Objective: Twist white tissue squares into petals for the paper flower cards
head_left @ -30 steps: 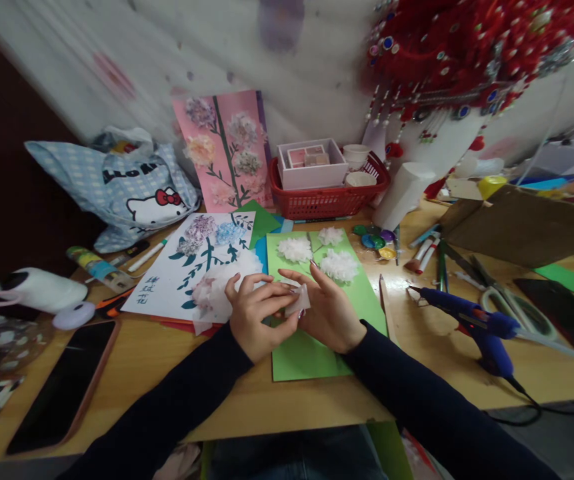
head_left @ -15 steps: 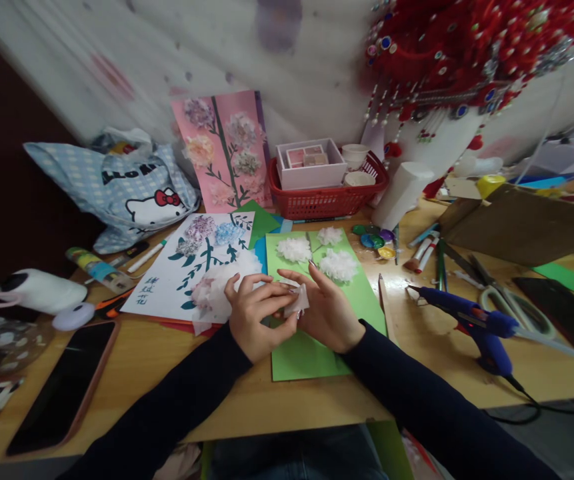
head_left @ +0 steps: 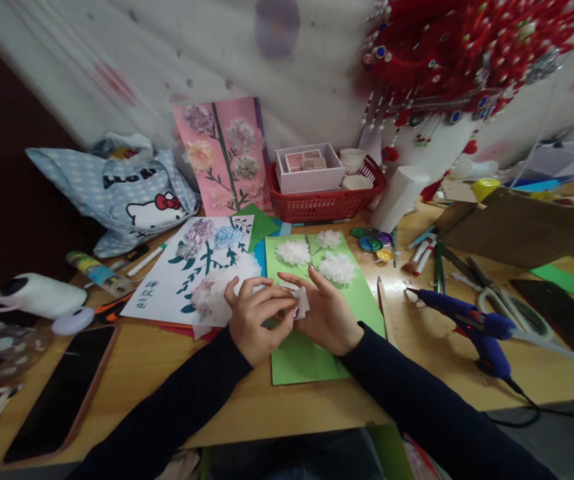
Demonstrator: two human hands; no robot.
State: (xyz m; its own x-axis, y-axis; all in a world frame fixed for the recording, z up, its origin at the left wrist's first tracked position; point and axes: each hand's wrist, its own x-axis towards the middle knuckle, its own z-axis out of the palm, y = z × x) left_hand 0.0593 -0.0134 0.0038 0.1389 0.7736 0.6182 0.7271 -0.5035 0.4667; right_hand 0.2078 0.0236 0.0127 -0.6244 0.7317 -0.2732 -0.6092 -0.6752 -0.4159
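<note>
My left hand (head_left: 263, 315) pinches a small folded piece of white tissue paper (head_left: 303, 304) between thumb and fingertips. The paper rests against the palm side of my right hand (head_left: 331, 313), whose thumb points up and whose fingers stretch left, partly hidden behind my left hand. Below both hands lies a green sheet of card (head_left: 311, 363) with white tissue flowers (head_left: 337, 268) near its far end and thin stems. A pile of thin white and pale pink tissue pieces (head_left: 221, 287) sits beside my left hand, on a white sheet (head_left: 154, 293) decorated with flowers and painted leaves.
A blue glue gun (head_left: 467, 317) with its cord lies at the right, near scissors (head_left: 499, 297) and a dark phone (head_left: 561, 310). Another phone (head_left: 61, 393) lies front left. Behind stand a red basket (head_left: 327, 207), a pink flower picture (head_left: 221, 160) and a checked bag (head_left: 117, 187).
Both hands stay nearly in place. The tissue paper piece has shifted slightly to the right against my right palm, and my left fingertips have moved a little. The whole view has tilted slightly.
</note>
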